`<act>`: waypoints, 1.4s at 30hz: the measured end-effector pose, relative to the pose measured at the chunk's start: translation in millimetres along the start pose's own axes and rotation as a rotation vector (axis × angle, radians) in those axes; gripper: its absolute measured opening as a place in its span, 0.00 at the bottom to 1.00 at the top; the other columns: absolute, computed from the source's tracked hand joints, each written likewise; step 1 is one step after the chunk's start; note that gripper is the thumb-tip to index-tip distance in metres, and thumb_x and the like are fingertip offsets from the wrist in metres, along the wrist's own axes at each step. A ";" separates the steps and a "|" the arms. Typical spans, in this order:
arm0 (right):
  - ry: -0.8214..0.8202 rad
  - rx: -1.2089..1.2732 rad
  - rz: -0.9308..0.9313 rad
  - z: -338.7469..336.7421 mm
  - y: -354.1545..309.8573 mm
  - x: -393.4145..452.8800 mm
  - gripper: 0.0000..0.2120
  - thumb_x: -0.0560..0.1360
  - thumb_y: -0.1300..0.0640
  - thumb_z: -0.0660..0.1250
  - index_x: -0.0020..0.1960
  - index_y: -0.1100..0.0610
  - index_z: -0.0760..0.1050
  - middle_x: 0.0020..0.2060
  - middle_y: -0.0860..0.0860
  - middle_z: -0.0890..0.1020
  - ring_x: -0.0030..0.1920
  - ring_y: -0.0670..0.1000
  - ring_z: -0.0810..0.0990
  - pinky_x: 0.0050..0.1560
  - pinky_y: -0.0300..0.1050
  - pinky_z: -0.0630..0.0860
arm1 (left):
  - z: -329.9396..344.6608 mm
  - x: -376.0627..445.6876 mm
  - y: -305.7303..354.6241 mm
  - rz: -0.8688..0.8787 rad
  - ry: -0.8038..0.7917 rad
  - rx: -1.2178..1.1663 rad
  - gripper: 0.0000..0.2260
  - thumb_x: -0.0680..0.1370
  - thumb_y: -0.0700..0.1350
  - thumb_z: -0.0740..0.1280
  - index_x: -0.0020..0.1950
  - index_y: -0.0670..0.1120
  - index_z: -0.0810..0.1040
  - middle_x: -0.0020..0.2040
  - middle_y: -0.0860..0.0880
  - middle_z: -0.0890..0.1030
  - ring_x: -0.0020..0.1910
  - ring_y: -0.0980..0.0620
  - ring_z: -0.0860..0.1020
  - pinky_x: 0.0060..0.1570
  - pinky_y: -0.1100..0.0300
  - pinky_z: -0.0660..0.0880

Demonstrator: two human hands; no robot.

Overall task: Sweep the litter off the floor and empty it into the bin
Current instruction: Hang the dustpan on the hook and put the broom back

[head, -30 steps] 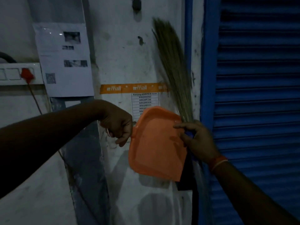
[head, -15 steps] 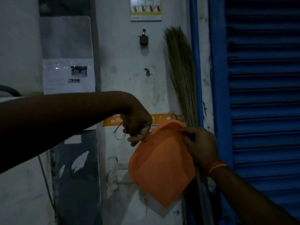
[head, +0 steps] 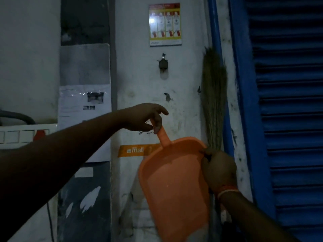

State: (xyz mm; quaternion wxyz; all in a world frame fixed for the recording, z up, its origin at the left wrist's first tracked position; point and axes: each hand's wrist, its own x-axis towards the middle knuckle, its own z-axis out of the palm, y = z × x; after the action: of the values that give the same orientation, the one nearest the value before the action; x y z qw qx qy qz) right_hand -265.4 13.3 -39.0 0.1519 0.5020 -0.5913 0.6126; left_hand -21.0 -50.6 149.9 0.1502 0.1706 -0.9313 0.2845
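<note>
**Two hands on one orange dustpan, by the wall**

Head view: one orange dustpan (head: 174,186) is held up in front of a white wall (head: 139,81), handle upward, its hollow side facing the camera. The left hand (head: 145,117) reaches in from the left and grips the top of the handle; its thumb and curled fingers (head: 158,126) pinch the handle's end, while the forefinger sticks out straight and free to the right. A thin wire loop hangs just under that hand, too dim to make out further. The right hand (head: 218,170) holds the dustpan's upper right edge, its fingers curled round the rim and pressed together; the fingertips lie hidden behind the pan. An orange band (head: 227,189) sits on that wrist.

One grass broom (head: 214,102) stands against the wall with its bristles up, just behind the right hand, next to a blue shutter (head: 288,119). On the wall above are one dark hook (head: 163,63) and one poster (head: 165,24); an orange strip (head: 134,150) crosses it behind the dustpan's handle.
</note>
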 end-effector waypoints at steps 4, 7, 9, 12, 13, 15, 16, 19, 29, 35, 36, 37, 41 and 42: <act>0.024 0.034 0.016 7.1 -11.7 11.3 0.15 0.78 0.64 0.64 0.61 0.54 0.81 0.51 0.56 0.84 0.45 0.53 0.81 0.48 0.44 0.80 | 9.0 -14.4 -18.1 -0.192 0.287 -0.169 0.13 0.75 0.35 0.71 0.43 0.53 0.77 0.57 0.52 0.82 0.49 0.61 0.81 0.48 0.67 0.79; 0.048 0.038 0.004 12.2 -18.7 15.9 0.15 0.77 0.65 0.64 0.60 0.54 0.82 0.51 0.55 0.84 0.47 0.53 0.81 0.49 0.44 0.79 | 10.4 -24.7 -27.4 -0.309 0.368 -0.216 0.10 0.74 0.31 0.70 0.40 0.46 0.79 0.44 0.54 0.84 0.46 0.61 0.83 0.48 0.58 0.82; 0.050 0.031 0.011 17.5 -22.8 18.4 0.15 0.77 0.65 0.64 0.60 0.53 0.81 0.52 0.55 0.84 0.47 0.54 0.82 0.49 0.43 0.79 | 5.8 -26.0 -34.1 -0.335 0.417 -0.143 0.11 0.75 0.32 0.70 0.38 0.47 0.79 0.45 0.50 0.85 0.47 0.58 0.83 0.51 0.58 0.82; 0.062 0.030 0.036 24.8 -27.9 21.2 0.15 0.78 0.64 0.64 0.60 0.52 0.82 0.52 0.55 0.84 0.47 0.53 0.82 0.48 0.39 0.76 | -0.4 -22.4 -47.2 -0.350 0.452 0.089 0.14 0.77 0.35 0.69 0.40 0.53 0.82 0.50 0.50 0.86 0.49 0.54 0.83 0.51 0.59 0.79; 0.068 0.027 0.042 26.6 -29.0 21.5 0.15 0.78 0.64 0.64 0.59 0.52 0.82 0.51 0.54 0.84 0.46 0.53 0.82 0.47 0.38 0.75 | -1.0 -20.4 -52.6 -0.366 0.462 0.191 0.13 0.77 0.35 0.69 0.42 0.54 0.84 0.51 0.50 0.86 0.49 0.54 0.83 0.49 0.57 0.80; 0.076 0.028 0.042 30.3 -30.4 22.2 0.15 0.78 0.64 0.64 0.59 0.51 0.82 0.51 0.54 0.85 0.46 0.53 0.82 0.46 0.38 0.75 | -0.8 -15.3 -60.3 -0.424 0.534 0.312 0.12 0.78 0.37 0.68 0.46 0.54 0.86 0.51 0.50 0.86 0.49 0.51 0.82 0.48 0.51 0.81; 0.077 0.029 0.042 32.3 -30.8 23.2 0.15 0.78 0.64 0.64 0.59 0.51 0.82 0.51 0.55 0.85 0.46 0.53 0.82 0.46 0.39 0.76 | -1.2 -12.3 -61.6 -0.453 0.587 0.329 0.12 0.78 0.38 0.68 0.48 0.54 0.86 0.51 0.49 0.86 0.49 0.50 0.82 0.48 0.49 0.81; 0.083 0.024 0.059 37.0 -31.7 24.7 0.15 0.78 0.64 0.64 0.59 0.51 0.81 0.50 0.56 0.85 0.44 0.53 0.82 0.44 0.43 0.80 | -5.6 -0.3 -64.4 -0.558 0.730 0.249 0.12 0.79 0.39 0.67 0.56 0.52 0.85 0.54 0.47 0.84 0.52 0.48 0.81 0.53 0.53 0.79; 0.082 0.014 0.088 48.5 -33.5 28.7 0.15 0.77 0.64 0.65 0.59 0.51 0.81 0.51 0.55 0.84 0.46 0.54 0.82 0.46 0.44 0.80 | -5.6 8.0 -37.4 -0.646 0.481 -0.897 0.09 0.81 0.46 0.66 0.58 0.46 0.82 0.54 0.47 0.82 0.53 0.50 0.80 0.44 0.61 0.76; 0.062 0.008 0.082 54.8 -32.0 26.8 0.15 0.78 0.64 0.64 0.60 0.51 0.81 0.51 0.56 0.84 0.45 0.54 0.81 0.45 0.45 0.80 | 0.3 4.9 -30.6 -0.327 0.500 -0.404 0.21 0.71 0.62 0.74 0.60 0.55 0.78 0.58 0.57 0.80 0.56 0.60 0.77 0.48 0.65 0.74; 0.060 0.006 0.086 55.5 -32.5 26.1 0.15 0.78 0.64 0.64 0.60 0.51 0.81 0.51 0.56 0.84 0.45 0.54 0.81 0.45 0.45 0.80 | 0.9 6.0 -31.3 -0.303 0.479 -0.314 0.22 0.70 0.62 0.75 0.60 0.55 0.79 0.59 0.57 0.80 0.56 0.60 0.76 0.47 0.66 0.73; 0.059 0.001 0.089 56.1 -32.6 26.0 0.15 0.77 0.64 0.64 0.60 0.51 0.81 0.51 0.56 0.84 0.45 0.54 0.81 0.45 0.44 0.80 | 1.2 7.2 -32.9 -0.283 0.454 -0.239 0.21 0.71 0.60 0.76 0.60 0.54 0.79 0.59 0.57 0.79 0.56 0.59 0.75 0.46 0.67 0.71; 0.048 0.003 0.089 56.0 -32.5 24.3 0.15 0.78 0.64 0.64 0.61 0.52 0.81 0.50 0.54 0.84 0.44 0.51 0.80 0.43 0.39 0.76 | 1.2 9.6 -43.2 -0.201 0.409 -0.084 0.16 0.73 0.49 0.76 0.58 0.51 0.76 0.57 0.57 0.80 0.49 0.60 0.75 0.44 0.67 0.68; 0.047 0.004 0.088 55.3 -32.9 24.0 0.15 0.78 0.64 0.64 0.61 0.52 0.81 0.50 0.54 0.84 0.44 0.50 0.79 0.43 0.39 0.76 | 0.8 9.2 -45.3 -0.170 0.392 -0.073 0.14 0.74 0.47 0.75 0.57 0.50 0.76 0.56 0.57 0.81 0.48 0.61 0.76 0.45 0.67 0.69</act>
State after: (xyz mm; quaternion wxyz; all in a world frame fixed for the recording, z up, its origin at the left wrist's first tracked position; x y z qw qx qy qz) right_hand -226.5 -36.7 -12.3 0.1378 0.4614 -0.6078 0.6314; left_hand -11.1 -88.5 174.4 0.3579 0.1844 -0.8762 0.2648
